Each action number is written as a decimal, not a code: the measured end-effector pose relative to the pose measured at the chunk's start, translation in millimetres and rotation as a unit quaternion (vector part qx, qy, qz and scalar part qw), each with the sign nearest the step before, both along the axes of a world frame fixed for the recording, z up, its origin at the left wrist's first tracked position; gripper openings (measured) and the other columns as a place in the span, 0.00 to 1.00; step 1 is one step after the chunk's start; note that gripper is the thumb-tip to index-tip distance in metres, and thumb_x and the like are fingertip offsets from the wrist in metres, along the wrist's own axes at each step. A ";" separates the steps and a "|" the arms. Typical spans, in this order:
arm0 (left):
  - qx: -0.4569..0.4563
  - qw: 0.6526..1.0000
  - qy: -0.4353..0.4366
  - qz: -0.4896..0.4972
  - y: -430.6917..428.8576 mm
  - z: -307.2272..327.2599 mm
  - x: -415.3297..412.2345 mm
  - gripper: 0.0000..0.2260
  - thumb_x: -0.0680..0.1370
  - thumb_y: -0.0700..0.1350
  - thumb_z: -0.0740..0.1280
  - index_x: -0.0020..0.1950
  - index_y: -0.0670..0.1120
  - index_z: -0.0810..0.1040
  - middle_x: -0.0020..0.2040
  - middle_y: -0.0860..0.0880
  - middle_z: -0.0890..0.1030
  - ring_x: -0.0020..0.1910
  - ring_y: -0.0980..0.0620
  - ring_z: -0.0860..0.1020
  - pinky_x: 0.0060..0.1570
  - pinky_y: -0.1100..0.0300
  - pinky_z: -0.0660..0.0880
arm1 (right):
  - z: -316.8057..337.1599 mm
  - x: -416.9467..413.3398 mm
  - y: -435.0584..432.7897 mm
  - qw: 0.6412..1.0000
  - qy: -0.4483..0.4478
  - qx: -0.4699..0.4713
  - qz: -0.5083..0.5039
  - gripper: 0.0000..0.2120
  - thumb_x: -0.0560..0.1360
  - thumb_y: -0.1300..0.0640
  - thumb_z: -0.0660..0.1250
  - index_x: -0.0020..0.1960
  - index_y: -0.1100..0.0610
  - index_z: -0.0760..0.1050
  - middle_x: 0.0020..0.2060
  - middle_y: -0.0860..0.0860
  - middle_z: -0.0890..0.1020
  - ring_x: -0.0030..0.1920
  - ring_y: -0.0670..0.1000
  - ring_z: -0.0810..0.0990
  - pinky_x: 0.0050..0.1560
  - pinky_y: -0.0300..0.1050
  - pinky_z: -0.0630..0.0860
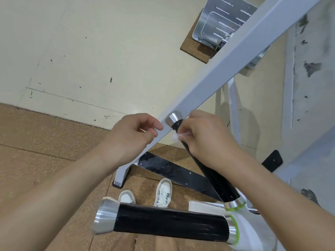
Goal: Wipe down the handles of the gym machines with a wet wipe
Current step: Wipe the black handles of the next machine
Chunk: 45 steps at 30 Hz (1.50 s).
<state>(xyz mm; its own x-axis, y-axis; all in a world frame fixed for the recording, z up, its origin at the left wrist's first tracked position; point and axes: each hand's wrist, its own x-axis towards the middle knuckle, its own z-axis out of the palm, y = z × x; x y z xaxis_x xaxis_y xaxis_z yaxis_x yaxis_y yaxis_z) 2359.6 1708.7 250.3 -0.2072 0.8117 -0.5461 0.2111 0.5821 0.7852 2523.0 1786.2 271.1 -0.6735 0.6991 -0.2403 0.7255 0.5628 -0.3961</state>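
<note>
Two black machine handles with silver end caps branch from a white arm at the lower right. The upper handle [213, 178] runs up to its cap beside the white frame beam. My right hand [204, 140] is wrapped around its upper end, pressing a white wet wipe [178, 135] against the grip. The lower handle [168, 225] lies horizontal near the bottom, untouched. My left hand [134, 134] hovers just left of the beam, fingers loosely curled, thumb and forefinger nearly touching, holding nothing that I can see.
A white frame beam [226, 69] slants from the top right down to a foot on the cork floor. A black base plate [174, 171] lies beneath it, with my two shoes [163, 192] just in front. A metal footplate [221, 20] sits at the top.
</note>
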 end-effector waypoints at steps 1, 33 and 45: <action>0.002 1.000 0.003 -0.001 -0.1 -1.3 1.7 0.09 0.76 0.40 0.65 0.43 0.53 0.81 0.43 0.52 0.82 0.38 0.55 0.76 0.47 0.56 0.75 | -6.8 -7.8 4.4 1.000 0.018 0.005 -0.019 0.04 0.73 0.60 0.67 0.45 0.56 0.81 0.40 0.50 0.74 0.43 0.55 0.76 0.41 0.47 0.71; 0.095 0.964 0.207 -0.139 63.4 18.0 49.6 0.08 0.71 0.39 0.72 0.43 0.53 0.80 0.39 0.59 0.81 0.38 0.61 0.78 0.40 0.69 0.74 | -28.7 37.2 30.1 0.728 0.388 -0.390 -0.410 0.08 0.69 0.69 0.72 0.44 0.57 0.80 0.38 0.55 0.80 0.39 0.52 0.80 0.45 0.42 0.79; 0.056 0.903 0.357 -0.232 58.5 14.9 46.8 0.08 0.76 0.44 0.68 0.53 0.53 0.83 0.49 0.56 0.75 0.45 0.56 0.74 0.47 0.61 0.72 | -58.4 40.9 28.1 0.744 0.278 -0.478 -0.374 0.09 0.70 0.75 0.66 0.38 0.65 0.81 0.33 0.59 0.82 0.30 0.48 0.82 0.34 0.36 0.78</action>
<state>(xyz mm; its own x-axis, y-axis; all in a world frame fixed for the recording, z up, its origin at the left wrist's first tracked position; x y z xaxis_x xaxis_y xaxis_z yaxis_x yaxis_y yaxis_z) 2406.4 1767.1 265.1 -0.0974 0.9435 -0.3166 0.8878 0.2262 0.4007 2563.9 1814.3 212.7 -0.3640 0.6164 -0.6983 0.2687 -0.6484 -0.7123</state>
